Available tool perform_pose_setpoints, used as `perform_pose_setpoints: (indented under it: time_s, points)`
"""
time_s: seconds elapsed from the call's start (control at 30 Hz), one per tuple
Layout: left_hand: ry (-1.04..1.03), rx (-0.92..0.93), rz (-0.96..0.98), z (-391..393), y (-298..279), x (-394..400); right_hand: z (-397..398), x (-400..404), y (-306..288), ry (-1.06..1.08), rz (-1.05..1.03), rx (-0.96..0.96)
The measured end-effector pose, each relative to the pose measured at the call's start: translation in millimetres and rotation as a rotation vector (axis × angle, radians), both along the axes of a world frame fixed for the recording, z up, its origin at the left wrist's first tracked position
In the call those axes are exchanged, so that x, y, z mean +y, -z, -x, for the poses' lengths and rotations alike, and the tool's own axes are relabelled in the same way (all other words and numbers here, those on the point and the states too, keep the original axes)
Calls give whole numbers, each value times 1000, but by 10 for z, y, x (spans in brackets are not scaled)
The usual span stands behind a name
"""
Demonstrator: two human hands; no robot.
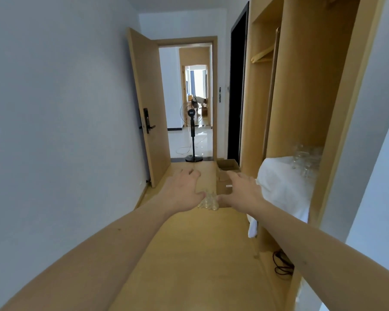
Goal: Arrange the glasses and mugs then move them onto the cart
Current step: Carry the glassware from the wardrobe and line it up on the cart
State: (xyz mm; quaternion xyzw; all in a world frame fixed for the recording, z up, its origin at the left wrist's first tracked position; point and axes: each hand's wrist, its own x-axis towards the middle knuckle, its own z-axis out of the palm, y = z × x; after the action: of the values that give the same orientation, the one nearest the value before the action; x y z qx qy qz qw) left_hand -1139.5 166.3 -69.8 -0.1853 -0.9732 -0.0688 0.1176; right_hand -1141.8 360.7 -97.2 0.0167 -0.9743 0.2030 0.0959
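Between a bare grey wall (54,108) on the left and an open wooden wardrobe (305,97) on the right, a narrow strip of wood floor (195,254) is left free for movement. Both arms are stretched forward. The left hand (181,191) and the right hand (242,190) are held with fingers spread and relaxed, nothing gripped, on either side of a cluster of clear glasses (208,200) set low at the near edge of a cardboard box (208,176). More glasses (306,160) are seen on a white cloth (283,187) draped over a wardrobe shelf. A small white label (229,186) is carried on the box; its print cannot be read. Beyond, a door (148,108) stands open and a pedestal fan (192,131) is placed in the doorway.
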Motion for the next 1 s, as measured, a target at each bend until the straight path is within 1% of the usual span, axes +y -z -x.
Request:
perform_pose_setpoints:
  time_s: [0.1,0.23,0.4,0.53,0.73,0.87,1.0]
  points:
    - [63,-1,-14,443,-63,-129,320,-131,-27,46,8,1]
    - [118,33,-62,1025,-151,-325,750,-322,-117,123,-39,19]
    - [195,25,-97,1584,-255,-456,1157,-459,-187,212,-67,26]
    - [257,22,-94,1991,-233,-441,1395,-438,-231,280,-55,26]
    - [321,-7,-111,2538,-65,-118,1763,-193,-40,389,-83,-32]
    - [372,9,-27,2939,73,268,2062,119,67,441,-94,-70]
    - [426,-14,-52,3382,117,703,2459,507,83,483,-89,-55]
